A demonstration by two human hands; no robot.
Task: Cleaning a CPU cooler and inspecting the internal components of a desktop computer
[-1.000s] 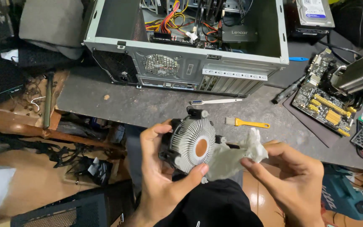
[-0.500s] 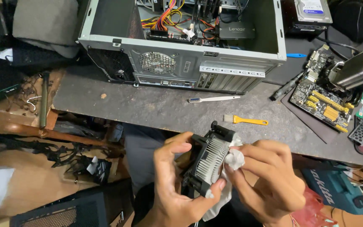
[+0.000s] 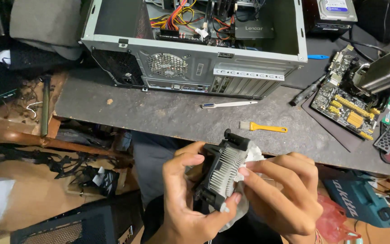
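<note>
Left hand (image 3: 183,199) grips the CPU cooler (image 3: 224,169) on edge above the lap; right hand (image 3: 285,194) presses a white cloth (image 3: 249,158) against its fins. Beyond, on the desk: yellow brush (image 3: 263,127), toothbrush (image 3: 229,105), open PC case (image 3: 195,68).

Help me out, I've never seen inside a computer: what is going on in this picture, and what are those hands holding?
The view comes from a camera on the person's head, looking down at their own hands. The left hand grips a round cooler, a black frame with metal fins. The right hand presses a white cloth against the fins. On the grey worktable lie an open computer case, a toothbrush, a yellow-handled brush and a circuit board.
</note>
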